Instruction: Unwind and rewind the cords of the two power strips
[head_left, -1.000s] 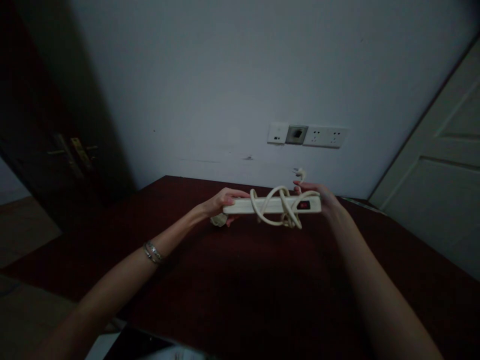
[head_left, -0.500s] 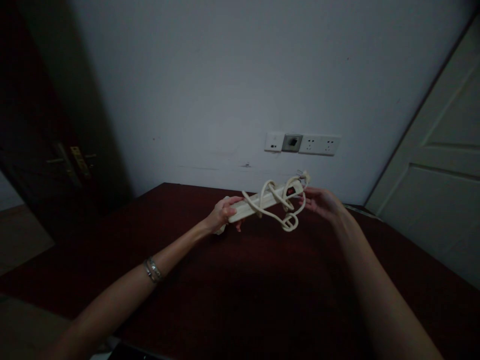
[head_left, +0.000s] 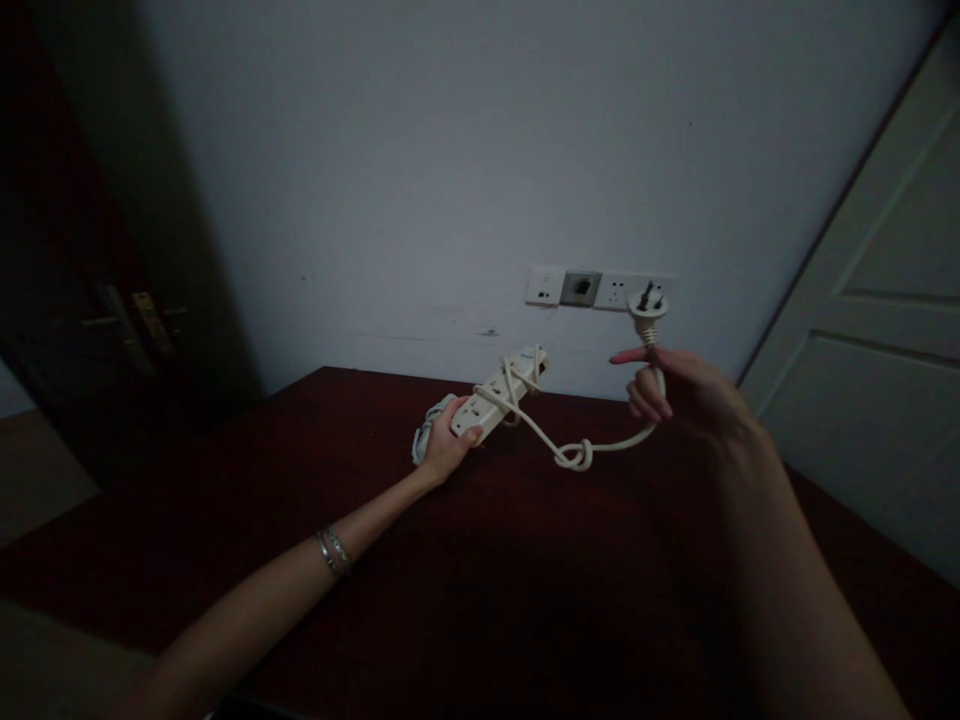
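Observation:
A white power strip (head_left: 491, 398) is tilted up over the dark red table, its near end gripped by my left hand (head_left: 448, 440). Loops of its white power cord (head_left: 536, 432) cross the strip, and a loose knot (head_left: 574, 456) hangs between my hands. Held up on the right is the three-pin plug (head_left: 647, 305), prongs upward. My right hand (head_left: 675, 385) pinches the cord just below the plug. Behind my left hand shows a pale grey bundle (head_left: 424, 430), partly hidden; what it is I cannot tell.
The dark red table (head_left: 420, 580) runs up to a pale wall. Wall sockets (head_left: 616, 291) and a grey-framed outlet (head_left: 580, 288) sit behind the plug. A white door (head_left: 877, 330) stands at right, a dark door with a handle (head_left: 154, 320) at left.
My right hand has taken the plug end and drawn it right and up, stretching part of the cord away from the strip. My left hand has turned the strip so its sockets show.

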